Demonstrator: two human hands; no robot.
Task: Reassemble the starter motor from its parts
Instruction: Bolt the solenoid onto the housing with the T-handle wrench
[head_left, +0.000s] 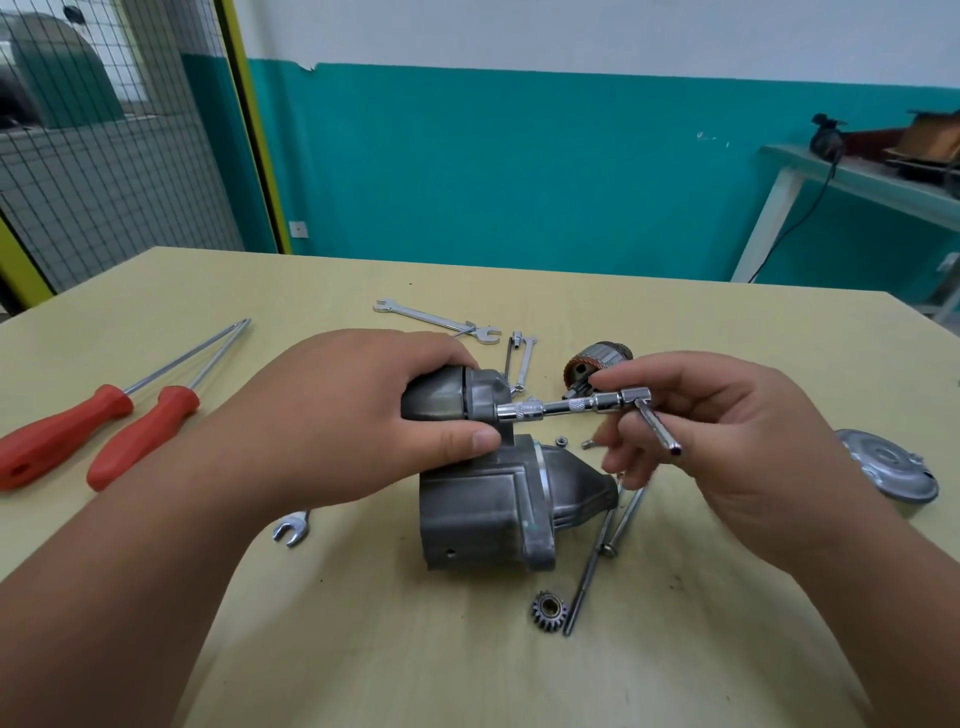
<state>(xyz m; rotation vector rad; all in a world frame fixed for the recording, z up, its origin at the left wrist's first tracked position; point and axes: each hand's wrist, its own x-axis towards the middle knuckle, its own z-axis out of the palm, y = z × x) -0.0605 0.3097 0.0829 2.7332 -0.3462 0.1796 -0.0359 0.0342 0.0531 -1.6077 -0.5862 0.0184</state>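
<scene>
The grey starter motor housing (488, 514) stands on the yellow table (363, 649) in the middle. My left hand (337, 415) grips the dark solenoid cylinder (441, 397) at the top of the housing. My right hand (717, 426) pinches the chrome socket wrench (566, 406), whose socket end sits against the solenoid's end face. Behind the wrench lies the copper-wound armature (597, 361). A small pinion gear (549, 610) lies in front of the housing, and two long through bolts (602, 556) lie to its right. A round grey end cover (888, 470) rests at the right.
Two red-handled screwdrivers (104, 431) lie at the left. Open-ended spanners lie behind (436, 321) and in front of my left arm (292, 527). A small nut (560, 442) sits near the housing. A wire mesh screen (104, 156) stands at the far left.
</scene>
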